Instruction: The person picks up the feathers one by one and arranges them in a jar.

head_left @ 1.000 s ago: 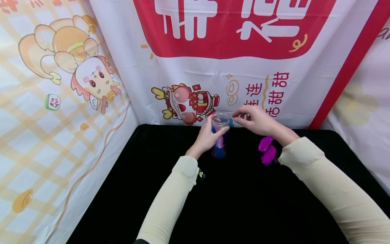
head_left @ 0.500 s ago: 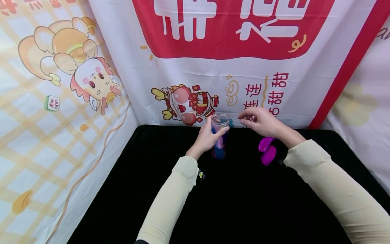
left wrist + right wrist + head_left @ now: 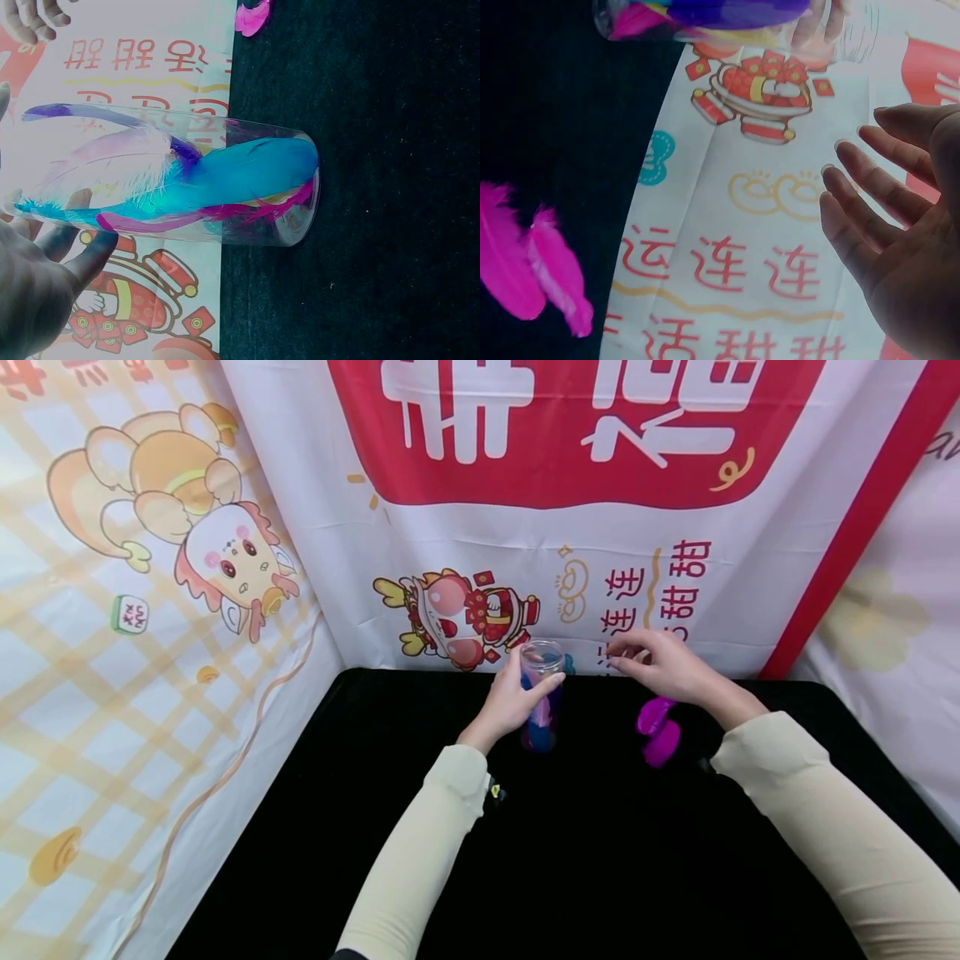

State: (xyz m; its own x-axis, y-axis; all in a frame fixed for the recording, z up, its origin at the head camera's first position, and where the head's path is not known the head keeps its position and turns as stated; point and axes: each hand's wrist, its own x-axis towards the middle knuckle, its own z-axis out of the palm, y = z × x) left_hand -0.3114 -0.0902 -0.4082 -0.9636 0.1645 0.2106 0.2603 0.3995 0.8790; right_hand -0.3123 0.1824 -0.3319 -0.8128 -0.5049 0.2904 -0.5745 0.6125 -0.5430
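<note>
My left hand (image 3: pixel 510 697) grips a clear jar (image 3: pixel 543 649) near its open mouth, holding it upright at the back of the black table. Packed inside are feathers: a blue feather (image 3: pixel 255 169), a pale pink feather (image 3: pixel 112 161), and purple and magenta ones. To the right of the jar's mouth, my right hand (image 3: pixel 663 667) hovers with loosely bent fingers and nothing between them; the right wrist view shows the fingers spread apart. Below that hand, two magenta feathers (image 3: pixel 559 274) lie side by side on the table.
A black cloth (image 3: pixel 585 860) covers the tabletop. Just behind its far edge hangs a white and red printed backdrop (image 3: pixel 450 527). A yellow-checked printed sheet (image 3: pixel 135 693) closes off the left side.
My right hand has drawn away from the jar's mouth, moving right and slightly down. The left hand and jar have stayed in place, as have the magenta feathers on the table.
</note>
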